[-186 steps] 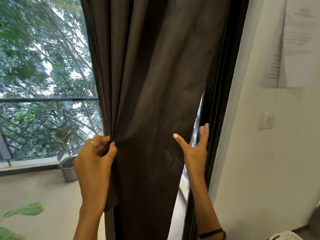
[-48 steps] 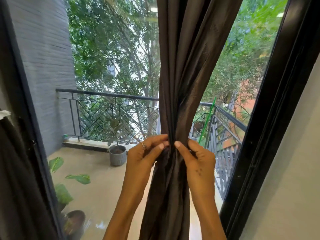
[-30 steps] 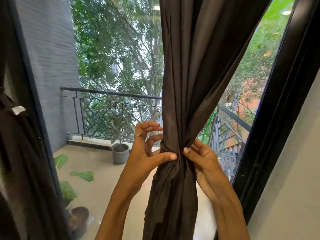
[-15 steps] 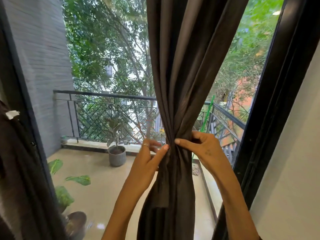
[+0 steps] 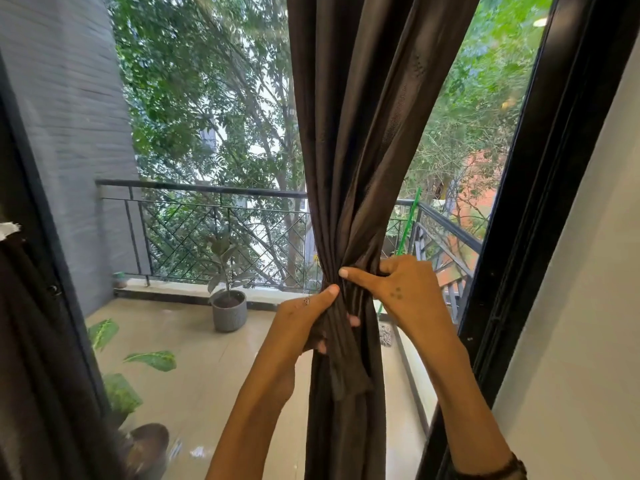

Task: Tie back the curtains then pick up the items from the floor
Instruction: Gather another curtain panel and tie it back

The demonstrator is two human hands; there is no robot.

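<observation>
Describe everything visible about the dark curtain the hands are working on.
The dark curtain is a dark brown, slightly sheer-looking fabric hanging in long vertical folds in front of the balcony window. It is gathered into a tight waist at mid-height, flaring wide above and falling as a narrow bundle below. The left hand grips the bunch just under the waist, thumb pressed on the front; the right hand pinches it at the waist from the right. No tie-back band can be made out.

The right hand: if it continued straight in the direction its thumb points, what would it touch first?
Probably the left hand: the right hand thumb points left across the gathered curtain toward its thumb tip.
</observation>
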